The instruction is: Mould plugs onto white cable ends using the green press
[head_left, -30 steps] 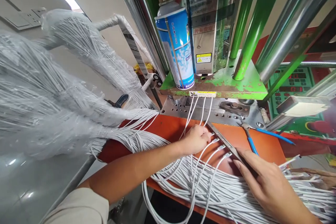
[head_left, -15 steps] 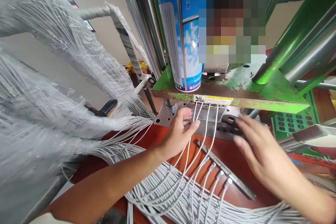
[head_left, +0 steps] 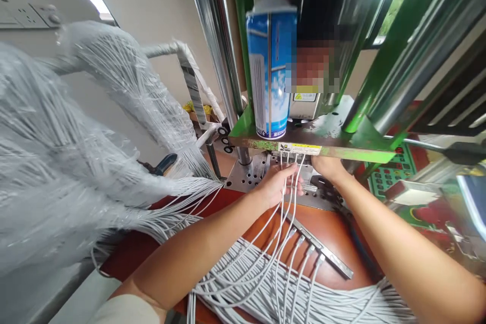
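Several white cables (head_left: 294,192) hang down from beneath the press's green plate (head_left: 341,152). My left hand (head_left: 276,187) is closed around them, thumb in front and fingers behind. Under the plate's front edge reaches my right hand (head_left: 327,166), its fingers hidden there, so their grip cannot be seen. Below both hands a slim metal bar (head_left: 322,245) lies aslant on the red-brown table (head_left: 341,233). Cables with plug ends (head_left: 310,249) lie alongside this bar. A drilled metal base plate (head_left: 248,174) sits under the green plate.
A blue spray can (head_left: 271,71) stands on the green plate beside a metal post (head_left: 212,25). Bundles of grey-white cables (head_left: 243,273) cover the table's front, and plastic-wrapped bundles (head_left: 125,91) hang at left. A button panel (head_left: 391,172) is at right.
My left hand has moved right and closed around the hanging cables. My right hand has gone inward and up, under the green plate's edge. The camera view has shifted.
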### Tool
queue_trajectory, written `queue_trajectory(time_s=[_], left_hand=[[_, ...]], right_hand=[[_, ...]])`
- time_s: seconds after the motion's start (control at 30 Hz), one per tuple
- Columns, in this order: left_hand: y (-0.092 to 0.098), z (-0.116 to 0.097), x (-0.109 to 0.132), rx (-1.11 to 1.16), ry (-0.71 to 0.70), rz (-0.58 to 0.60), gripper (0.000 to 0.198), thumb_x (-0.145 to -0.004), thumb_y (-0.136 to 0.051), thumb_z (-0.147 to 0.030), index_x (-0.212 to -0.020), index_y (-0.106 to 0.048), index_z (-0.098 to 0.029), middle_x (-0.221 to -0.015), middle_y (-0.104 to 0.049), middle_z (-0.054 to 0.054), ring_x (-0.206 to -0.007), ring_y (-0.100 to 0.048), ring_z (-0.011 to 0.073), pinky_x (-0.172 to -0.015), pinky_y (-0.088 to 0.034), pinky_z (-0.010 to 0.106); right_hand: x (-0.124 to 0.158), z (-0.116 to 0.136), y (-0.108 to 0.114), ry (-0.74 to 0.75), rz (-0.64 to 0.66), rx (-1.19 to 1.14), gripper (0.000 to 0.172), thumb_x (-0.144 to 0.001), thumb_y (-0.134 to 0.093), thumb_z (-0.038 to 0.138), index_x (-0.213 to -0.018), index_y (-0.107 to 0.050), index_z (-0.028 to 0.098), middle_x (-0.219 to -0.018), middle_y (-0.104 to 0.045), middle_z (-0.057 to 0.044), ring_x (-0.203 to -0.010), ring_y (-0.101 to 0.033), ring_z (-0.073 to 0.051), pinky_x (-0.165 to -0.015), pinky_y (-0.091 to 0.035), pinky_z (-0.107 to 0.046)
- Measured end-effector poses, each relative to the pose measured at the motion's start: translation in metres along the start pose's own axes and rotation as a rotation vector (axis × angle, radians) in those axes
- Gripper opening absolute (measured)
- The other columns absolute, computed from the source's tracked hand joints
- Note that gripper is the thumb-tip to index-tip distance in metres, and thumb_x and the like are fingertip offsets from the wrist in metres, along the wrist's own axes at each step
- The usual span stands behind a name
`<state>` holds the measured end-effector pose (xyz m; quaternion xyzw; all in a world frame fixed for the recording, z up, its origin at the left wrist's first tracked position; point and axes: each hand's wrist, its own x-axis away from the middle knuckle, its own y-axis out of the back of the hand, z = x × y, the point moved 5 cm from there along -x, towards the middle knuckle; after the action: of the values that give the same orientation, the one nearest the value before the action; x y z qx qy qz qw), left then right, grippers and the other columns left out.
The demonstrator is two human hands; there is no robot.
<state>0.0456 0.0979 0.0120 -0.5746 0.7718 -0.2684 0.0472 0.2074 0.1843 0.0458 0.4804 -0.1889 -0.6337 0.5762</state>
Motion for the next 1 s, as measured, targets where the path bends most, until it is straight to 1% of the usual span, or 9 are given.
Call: queue_trajectory(time_s=[0.13, 0.27, 0.37, 0.43, 0.5, 0.6, 0.7, 0.9, 1.0], left_hand=[[-0.011, -0.015, 0.004, 0.001, -0.008, -0.010, 0.031, -0.091, -0.070, -0.043, -0.096, -0.065, -0.013, -0.075, -0.068, 0.004, -0.056, -0.063, 0.0131, -0.058, -0.057, 0.029], [-0.021, -0.021, 0.032, 0.008, 0.000, 0.019, 0.030, -0.095, -0.063, -0.041, -0.097, -0.065, -0.011, -0.074, -0.068, 0.005, -0.055, -0.061, 0.0125, -0.056, -0.054, 0.028], [-0.028, -0.010, 0.069, -0.033, 0.037, 0.098, 0.037, -0.094, -0.064, -0.045, -0.096, -0.067, -0.009, -0.070, -0.067, 0.006, -0.046, -0.051, 0.0080, -0.045, -0.038, 0.020], [-0.032, 0.002, 0.096, -0.074, 0.037, 0.117, 0.042, -0.091, -0.066, -0.050, -0.093, -0.068, -0.008, -0.060, -0.059, 0.001, -0.039, -0.034, 0.0040, -0.040, -0.022, 0.019], [-0.036, 0.014, 0.122, -0.091, 0.033, 0.077, 0.047, -0.088, -0.069, -0.056, -0.091, -0.067, -0.010, -0.051, -0.046, -0.006, -0.038, -0.022, 0.0031, -0.040, -0.013, 0.021], [-0.043, 0.026, 0.153, -0.137, 0.041, 0.024, 0.051, -0.086, -0.068, -0.063, -0.091, -0.066, -0.013, -0.047, -0.039, -0.008, -0.039, -0.020, 0.0045, -0.041, -0.011, 0.022], [-0.048, 0.024, 0.169, -0.240, 0.008, 0.068, 0.053, -0.088, -0.065, -0.065, -0.090, -0.068, -0.012, -0.045, -0.039, -0.007, -0.040, -0.023, 0.0053, -0.043, -0.014, 0.023], [-0.038, 0.009, 0.170, -0.432, -0.096, 0.174, 0.053, -0.095, -0.058, -0.063, -0.085, -0.067, -0.011, -0.045, -0.040, -0.007, -0.042, -0.029, 0.0056, -0.047, -0.022, 0.022], [-0.036, 0.007, 0.171, -0.504, -0.118, 0.216, 0.055, -0.096, -0.056, -0.064, -0.085, -0.065, -0.011, -0.047, -0.038, -0.007, -0.043, -0.030, 0.0058, -0.047, -0.022, 0.022]], right_hand=[[0.008, 0.007, 0.009, -0.025, -0.048, -0.021, 0.034, -0.100, -0.063, 0.045, -0.120, -0.064, 0.017, -0.121, -0.066, -0.008, -0.103, -0.065, -0.021, -0.091, -0.056, -0.042], [0.042, 0.011, 0.023, -0.052, -0.100, -0.053, 0.031, -0.107, -0.044, 0.041, -0.111, -0.062, 0.016, -0.109, -0.068, -0.009, -0.095, -0.065, -0.020, -0.086, -0.052, -0.037], [0.085, 0.017, 0.031, -0.064, -0.099, -0.060, 0.035, -0.107, -0.033, 0.043, -0.103, -0.057, 0.018, -0.095, -0.067, -0.009, -0.082, -0.063, -0.021, -0.075, -0.048, -0.033], [0.115, 0.023, 0.034, -0.082, -0.099, -0.042, 0.034, -0.106, -0.034, 0.047, -0.099, -0.053, 0.020, -0.091, -0.065, -0.008, -0.079, -0.061, -0.022, -0.072, -0.045, -0.033], [0.138, 0.027, 0.036, -0.123, -0.118, -0.007, 0.031, -0.106, -0.033, 0.046, -0.097, -0.051, 0.021, -0.094, -0.063, -0.010, -0.084, -0.061, -0.024, -0.073, -0.043, -0.035], [0.161, 0.026, 0.038, -0.197, -0.130, 0.025, 0.029, -0.105, -0.031, 0.043, -0.093, -0.047, 0.022, -0.096, -0.061, -0.012, -0.085, -0.060, -0.027, -0.071, -0.040, -0.036], [0.176, 0.021, 0.037, -0.204, -0.061, -0.015, 0.028, -0.103, -0.035, 0.044, -0.085, -0.044, 0.024, -0.084, -0.059, -0.007, -0.072, -0.056, -0.023, -0.065, -0.038, -0.035], [0.199, 0.016, 0.027, -0.106, 0.045, -0.165, 0.017, -0.089, -0.048, 0.034, -0.078, -0.055, 0.022, -0.086, -0.062, -0.010, -0.087, -0.057, -0.027, -0.083, -0.043, -0.040], [0.198, 0.018, 0.029, -0.094, 0.075, -0.283, 0.026, -0.091, -0.052, 0.042, -0.077, -0.060, 0.021, -0.089, -0.063, -0.012, -0.092, -0.056, -0.028, -0.085, -0.044, -0.041]])
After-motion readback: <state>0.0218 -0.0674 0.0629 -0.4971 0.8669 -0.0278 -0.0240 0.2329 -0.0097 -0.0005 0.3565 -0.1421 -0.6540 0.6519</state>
